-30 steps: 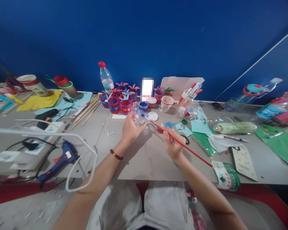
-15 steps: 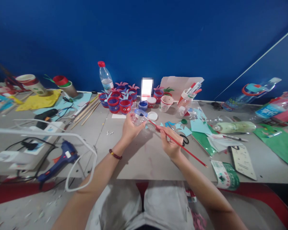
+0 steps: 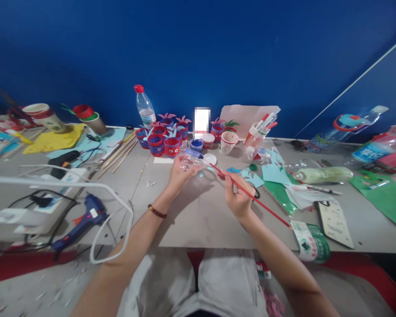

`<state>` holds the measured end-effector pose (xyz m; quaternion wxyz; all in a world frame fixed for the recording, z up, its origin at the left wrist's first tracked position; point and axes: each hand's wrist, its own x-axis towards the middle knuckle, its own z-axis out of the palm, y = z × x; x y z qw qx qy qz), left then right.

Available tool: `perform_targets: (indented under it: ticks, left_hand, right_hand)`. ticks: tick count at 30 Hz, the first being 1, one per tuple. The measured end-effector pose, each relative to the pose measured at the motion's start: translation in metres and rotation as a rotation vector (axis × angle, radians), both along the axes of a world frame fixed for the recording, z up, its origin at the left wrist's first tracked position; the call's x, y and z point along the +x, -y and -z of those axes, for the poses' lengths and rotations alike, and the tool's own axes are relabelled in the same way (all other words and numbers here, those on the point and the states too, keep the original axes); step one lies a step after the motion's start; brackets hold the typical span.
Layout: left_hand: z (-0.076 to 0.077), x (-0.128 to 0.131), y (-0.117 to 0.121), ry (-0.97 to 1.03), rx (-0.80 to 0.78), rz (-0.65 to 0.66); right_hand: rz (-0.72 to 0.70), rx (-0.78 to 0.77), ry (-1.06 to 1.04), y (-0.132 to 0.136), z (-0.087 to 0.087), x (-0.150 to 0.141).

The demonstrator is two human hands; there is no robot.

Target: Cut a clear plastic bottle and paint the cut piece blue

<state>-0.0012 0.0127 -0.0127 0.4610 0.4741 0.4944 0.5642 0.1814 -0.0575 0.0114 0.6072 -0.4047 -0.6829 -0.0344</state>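
My left hand [image 3: 181, 175] is closed around a clear plastic bottle piece [image 3: 187, 164] whose upper edge carries blue paint. Between the fingers of my right hand [image 3: 238, 194] is a red-handled paintbrush [image 3: 262, 205], its tip end pointing left, apart from the bottle piece. Just behind the left hand stand an open jar of blue paint [image 3: 196, 145] and a white lid [image 3: 210, 159]. Several red and blue painted cups [image 3: 156, 145] with paper leaves and eyes are grouped at the back, left of the jar.
On the left lie a blue glue gun [image 3: 90, 215], a white power strip [image 3: 57, 207] and a looping white cable [image 3: 127, 220]. Toward the right are a paper cup [image 3: 229, 143], light-blue paper scraps [image 3: 253, 178], partly hidden scissors [image 3: 256, 192] and a plastic bottle [image 3: 326, 175].
The brush has drawn back to the right, away from the bottle piece's rim. My left hand has turned the bottle piece slightly, showing more of the blue-painted edge.
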Motion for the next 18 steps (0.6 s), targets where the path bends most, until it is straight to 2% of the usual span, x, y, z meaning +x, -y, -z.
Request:
perform_targets:
  ticks: [5, 10, 18]
  left_hand:
    - [0.002, -0.002, -0.006, 0.025, -0.018, -0.080]
    - [0.007, -0.002, -0.008, 0.083, 0.020, -0.066]
    - [0.010, -0.002, -0.002, -0.091, 0.165, -0.085]
  right_hand:
    - [0.018, 0.014, 0.026, -0.002, 0.001, 0.003]
    - [0.013, -0.010, 0.058, -0.001, 0.001, 0.003]
    - [-0.018, 0.005, 0.077, -0.003, 0.005, 0.001]
